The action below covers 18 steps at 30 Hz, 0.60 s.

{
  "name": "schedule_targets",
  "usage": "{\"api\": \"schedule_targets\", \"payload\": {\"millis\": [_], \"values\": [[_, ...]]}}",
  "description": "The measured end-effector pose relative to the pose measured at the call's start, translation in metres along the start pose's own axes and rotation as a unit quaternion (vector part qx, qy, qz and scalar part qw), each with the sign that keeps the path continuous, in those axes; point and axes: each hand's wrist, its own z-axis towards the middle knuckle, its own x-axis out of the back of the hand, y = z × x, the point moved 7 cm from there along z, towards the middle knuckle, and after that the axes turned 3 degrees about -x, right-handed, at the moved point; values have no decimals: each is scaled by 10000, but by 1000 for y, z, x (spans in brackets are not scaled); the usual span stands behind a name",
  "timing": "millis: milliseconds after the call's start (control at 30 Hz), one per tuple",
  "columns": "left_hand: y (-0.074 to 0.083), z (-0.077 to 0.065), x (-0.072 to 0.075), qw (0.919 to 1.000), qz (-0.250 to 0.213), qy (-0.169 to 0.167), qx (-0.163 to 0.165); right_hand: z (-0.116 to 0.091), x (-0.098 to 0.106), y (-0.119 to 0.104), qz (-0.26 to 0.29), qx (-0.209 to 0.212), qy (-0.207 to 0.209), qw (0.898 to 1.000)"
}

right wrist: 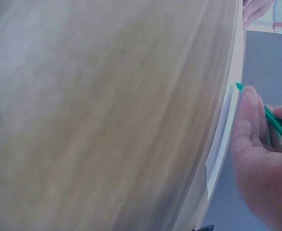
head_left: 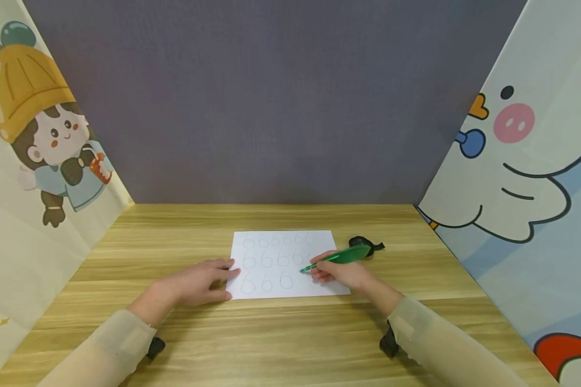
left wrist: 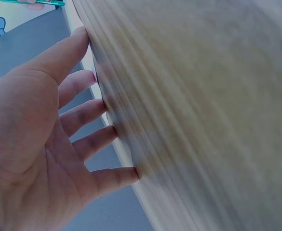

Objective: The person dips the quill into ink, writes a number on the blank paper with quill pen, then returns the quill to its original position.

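Note:
A white sheet of paper lies on the wooden table, bearing rows of handwritten sixes. My right hand pinches a green pen with a broad leaf-shaped top, its tip at the sheet just right of the last six in the bottom row. In the right wrist view the green pen slants between thumb and fingers. Spread fingers of my left hand rest on the paper's left edge. In the left wrist view the left hand's fingers are extended, tips down on the surface.
Behind the pen's leaf top lies a small black object with a narrow tail, near the sheet's upper right corner. A dark grey panel stands along the table's far edge. Cartoon-printed walls flank both sides.

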Motion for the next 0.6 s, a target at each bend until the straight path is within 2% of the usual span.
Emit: {"api": "schedule_targets", "payload": {"millis": [600], "values": [[1,-1,1,10000,12,25,-1,-3,-3,2,-95,-51,-267,9996]]}}
